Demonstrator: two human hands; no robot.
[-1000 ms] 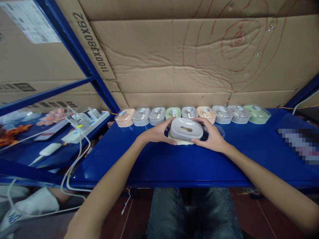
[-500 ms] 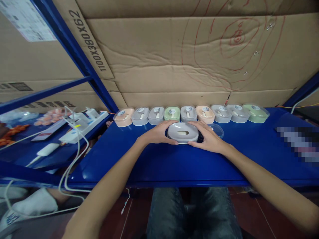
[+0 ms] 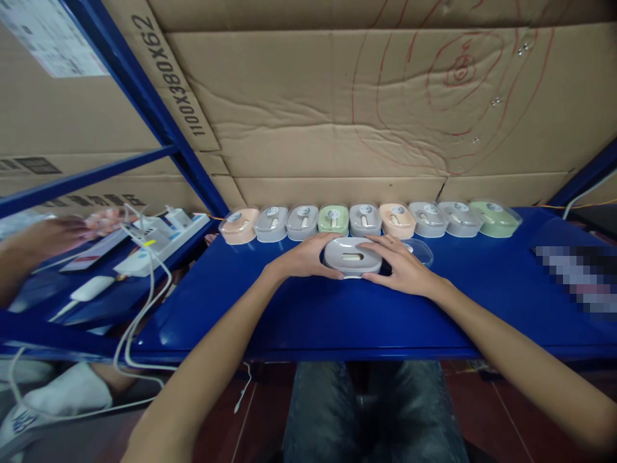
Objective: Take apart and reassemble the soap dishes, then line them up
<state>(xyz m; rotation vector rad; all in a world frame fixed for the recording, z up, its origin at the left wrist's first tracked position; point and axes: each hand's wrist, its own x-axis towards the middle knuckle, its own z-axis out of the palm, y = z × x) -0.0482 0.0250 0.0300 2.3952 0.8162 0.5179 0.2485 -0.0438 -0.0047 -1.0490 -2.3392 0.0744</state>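
A grey oval plastic box (image 3: 354, 256) with a slot in its top stands on the blue table in front of me. Something pale shows inside the slot. My left hand (image 3: 313, 257) is closed around the box's left side. Its right side is in the grip of my right hand (image 3: 399, 262), whose fingers curl over the far edge and thumb presses near the front. Just behind the right hand lies a clear plastic lid (image 3: 423, 253) with a round sticker, partly hidden by the fingers.
Several similar boxes in orange, grey and green with clear lids, including a green box (image 3: 333, 220), line the back against cardboard (image 3: 289, 116). At left, another person's hand (image 3: 51, 238) reaches over a shelf beside a power strip (image 3: 159, 247) and hanging white cables (image 3: 149, 296).
Another person's hand has come in at the left, over the orange items there. My right hand's fingers have shifted slightly leftward over the box, which has hardly moved.
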